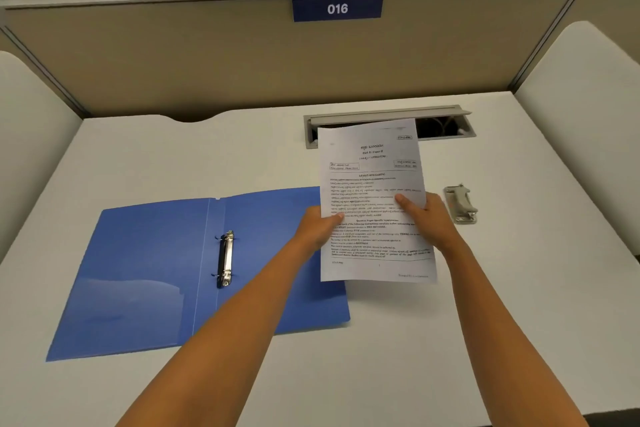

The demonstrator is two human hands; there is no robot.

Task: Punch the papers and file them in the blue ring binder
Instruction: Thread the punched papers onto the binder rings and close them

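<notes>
Fingers of left hand (317,227) and right hand (427,218) pinch the printed papers (375,184) by both side edges, above worktop (450,340). Blue ring binder (156,270) lies open toward the left edge; hole punch (460,203) toward the right edge.

White desk top (415,340), matte, walled by beige partitions at back and sides. Lying flat and open on left half: blue ring binder (145,274), metal ring mechanism (225,258) just right of spine. Resting near right edge, well apart from binder: grey hole punch (461,204). Set into rear of surface: cable hatch (388,125), lid raised.
</notes>
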